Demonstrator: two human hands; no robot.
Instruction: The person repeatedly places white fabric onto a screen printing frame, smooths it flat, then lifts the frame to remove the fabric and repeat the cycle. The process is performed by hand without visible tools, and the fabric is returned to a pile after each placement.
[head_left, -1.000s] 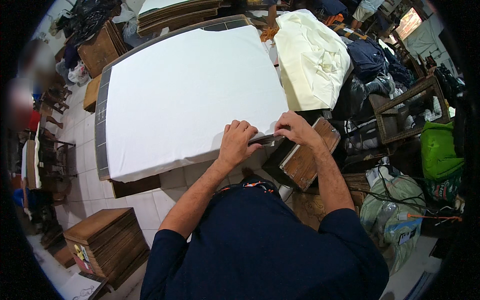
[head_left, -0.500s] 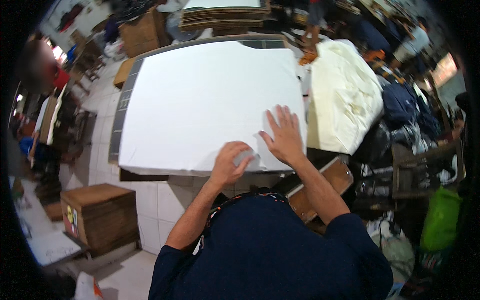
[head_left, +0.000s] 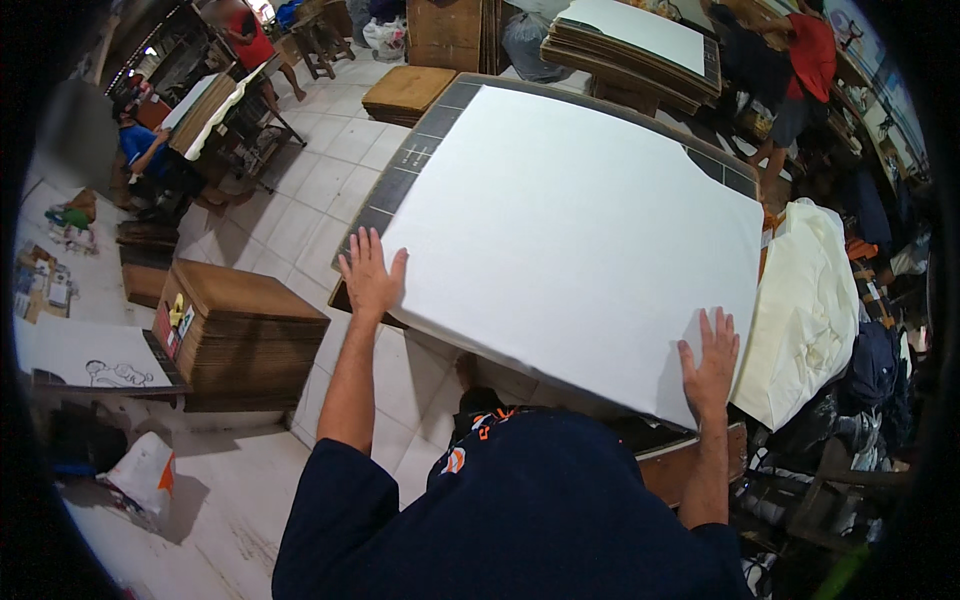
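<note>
A white cloth (head_left: 580, 230) is spread flat over a dark board with white grid marks (head_left: 412, 160), which shows along the left and far edges. At the cloth's near left corner my left hand (head_left: 370, 280) rests with its fingers spread, along the board's edge. My right hand (head_left: 709, 362) lies palm down near the right front corner of the cloth, fingers apart. Neither hand holds anything. The cloth's front edge hangs slightly over the board's side between them.
A heap of pale yellow cloth (head_left: 800, 310) sits right of the board. A stack of brown boards (head_left: 245, 335) stands at left, another topped with white (head_left: 640, 50) at the back. People work at far left, and one in a red shirt (head_left: 812, 55) at far right.
The view has turned left. My left hand has moved from the front middle to the cloth's left corner, its curled fingers now spread. My right hand has come nearer the front edge.
</note>
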